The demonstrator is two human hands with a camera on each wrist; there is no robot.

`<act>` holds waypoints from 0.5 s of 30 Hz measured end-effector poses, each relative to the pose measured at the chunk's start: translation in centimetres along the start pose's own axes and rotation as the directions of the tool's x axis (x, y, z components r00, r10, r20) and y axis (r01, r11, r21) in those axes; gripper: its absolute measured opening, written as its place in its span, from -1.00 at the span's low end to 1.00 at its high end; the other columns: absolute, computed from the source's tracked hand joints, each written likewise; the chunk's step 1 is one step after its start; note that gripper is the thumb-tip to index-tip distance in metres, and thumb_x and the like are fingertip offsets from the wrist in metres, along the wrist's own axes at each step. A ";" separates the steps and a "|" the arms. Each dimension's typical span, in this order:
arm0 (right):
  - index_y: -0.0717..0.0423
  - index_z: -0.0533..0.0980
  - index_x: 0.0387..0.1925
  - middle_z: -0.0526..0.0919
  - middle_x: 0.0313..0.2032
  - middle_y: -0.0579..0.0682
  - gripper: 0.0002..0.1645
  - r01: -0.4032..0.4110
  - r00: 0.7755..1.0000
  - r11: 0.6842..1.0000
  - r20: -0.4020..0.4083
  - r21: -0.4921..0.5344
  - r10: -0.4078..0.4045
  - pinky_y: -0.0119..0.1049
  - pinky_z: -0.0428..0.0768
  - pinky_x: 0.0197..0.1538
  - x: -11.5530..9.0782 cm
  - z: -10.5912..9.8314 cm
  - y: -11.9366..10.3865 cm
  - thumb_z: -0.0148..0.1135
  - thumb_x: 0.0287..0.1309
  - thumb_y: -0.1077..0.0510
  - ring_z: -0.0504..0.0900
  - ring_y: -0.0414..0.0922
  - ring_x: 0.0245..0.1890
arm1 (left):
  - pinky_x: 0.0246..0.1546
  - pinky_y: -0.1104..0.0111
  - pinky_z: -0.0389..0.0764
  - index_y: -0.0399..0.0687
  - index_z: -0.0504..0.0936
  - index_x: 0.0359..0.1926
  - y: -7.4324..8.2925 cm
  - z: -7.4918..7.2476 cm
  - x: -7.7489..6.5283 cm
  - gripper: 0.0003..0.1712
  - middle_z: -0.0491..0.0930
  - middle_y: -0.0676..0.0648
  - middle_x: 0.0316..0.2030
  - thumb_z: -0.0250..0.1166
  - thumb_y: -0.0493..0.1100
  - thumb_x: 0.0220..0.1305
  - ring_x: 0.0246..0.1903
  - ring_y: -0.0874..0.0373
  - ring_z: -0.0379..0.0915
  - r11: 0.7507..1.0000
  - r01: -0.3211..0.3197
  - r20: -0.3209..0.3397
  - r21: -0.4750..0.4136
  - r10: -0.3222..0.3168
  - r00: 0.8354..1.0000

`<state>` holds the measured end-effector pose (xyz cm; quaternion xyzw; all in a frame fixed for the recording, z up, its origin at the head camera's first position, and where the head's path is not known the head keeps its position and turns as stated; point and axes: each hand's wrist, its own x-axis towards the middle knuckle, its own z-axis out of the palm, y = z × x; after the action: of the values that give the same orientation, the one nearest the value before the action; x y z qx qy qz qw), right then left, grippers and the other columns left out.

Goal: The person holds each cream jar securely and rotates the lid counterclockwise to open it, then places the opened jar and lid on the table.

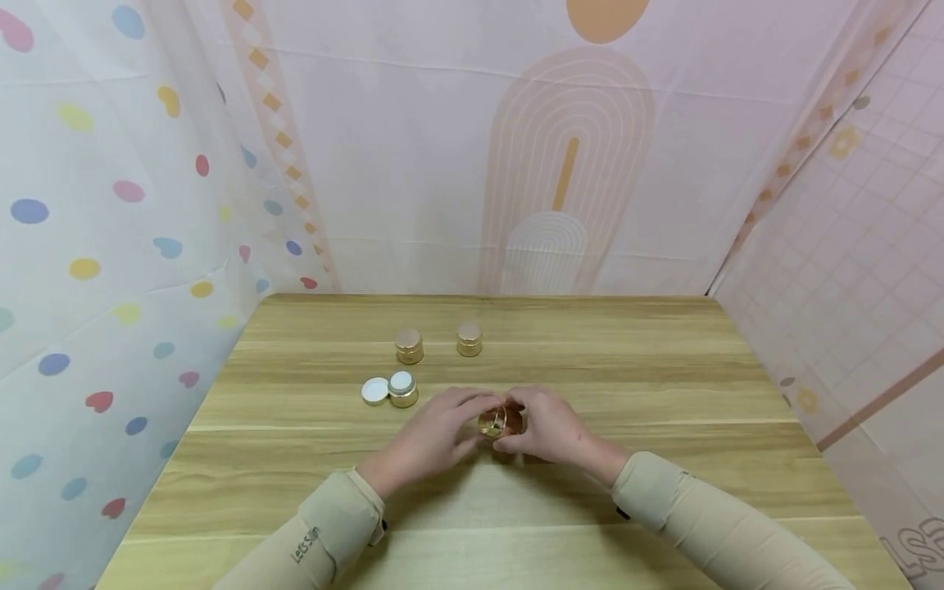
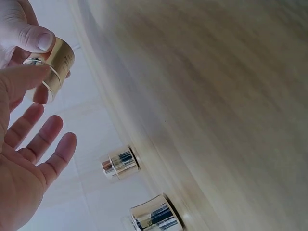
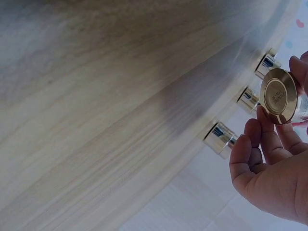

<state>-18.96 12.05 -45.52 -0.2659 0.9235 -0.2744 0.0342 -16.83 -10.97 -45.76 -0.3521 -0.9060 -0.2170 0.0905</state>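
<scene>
Beyond the far edge of the wood-grained surface hangs a pale patterned cloth, while beige sleeves reach over it from the near side. Around the middle, the left hand and the right hand meet on one gold jar, tipped on its side between them, its base turned to the right. The right hand's grip is closed around the base end, thumb along the wall; the left grip is narrow, pinching the opposite end, its spare fingers spread loosely. Whether the lid there is loose, I cannot tell.

That mirror-bright wall is stiff and probably light, and smooth enough to slip; best held round the full width of the body with one hand and by the lid's rim with the other, without squeezing hard.

Left and farther off stand two capped jars, apart from each other. Nearer, at the left, an uncapped jar shows a white top, with its upturned white-lined lid touching or just beside it.
</scene>
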 end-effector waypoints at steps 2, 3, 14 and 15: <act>-0.03 0.69 -0.02 0.77 -0.19 -0.14 -0.45 -0.002 1.000 1.000 0.002 0.003 0.002 -0.29 0.60 -0.13 0.0 0.0 0.0 0.74 -0.05 -0.02 0.58 -0.23 -0.20 | 0.32 0.03 0.64 0.10 0.55 0.44 0.0 0.0 0.0 -0.24 0.66 -0.06 0.30 0.57 -0.20 0.22 0.25 -0.01 0.62 1.000 -0.007 -0.001 0.010 0.007 1.000; -0.03 0.69 -0.02 0.77 -0.18 -0.14 -0.45 -0.001 1.000 1.000 0.004 0.004 0.001 -0.29 0.60 -0.12 0.0 0.0 -0.1 0.74 -0.05 -0.03 0.59 -0.23 -0.20 | 0.33 0.04 0.64 0.09 0.56 0.43 0.0 0.0 0.1 -0.26 0.66 -0.05 0.29 0.56 -0.20 0.23 0.25 -0.01 0.62 1.000 -0.006 0.001 0.008 0.006 1.000; 0.01 0.69 0.08 0.80 -0.08 -0.07 -0.38 -0.010 1.000 1.000 0.022 0.015 0.010 -0.17 0.68 -0.01 -0.1 -0.2 -0.2 0.73 -0.03 -0.03 0.68 -0.14 -0.09 | 0.34 0.03 0.62 -0.03 0.55 0.42 0.0 0.1 0.0 -0.29 0.67 -0.08 0.28 0.55 -0.04 0.30 0.26 -0.04 0.62 1.000 0.023 0.017 0.002 -0.023 1.000; 0.01 0.69 0.07 0.80 -0.09 -0.08 -0.38 -0.009 1.000 1.000 0.023 0.013 0.009 -0.18 0.68 -0.01 -0.1 -0.2 -0.2 0.73 -0.03 -0.03 0.68 -0.15 -0.10 | 0.35 0.03 0.61 -0.01 0.54 0.43 0.0 0.1 0.0 -0.26 0.66 -0.08 0.30 0.57 -0.05 0.27 0.26 -0.03 0.61 1.000 0.023 0.019 0.003 -0.023 1.000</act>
<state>-18.86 12.07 -45.27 -0.2645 0.9225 -0.2772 0.0478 -16.87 -10.89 -45.85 -0.3435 -0.9111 -0.2136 0.0796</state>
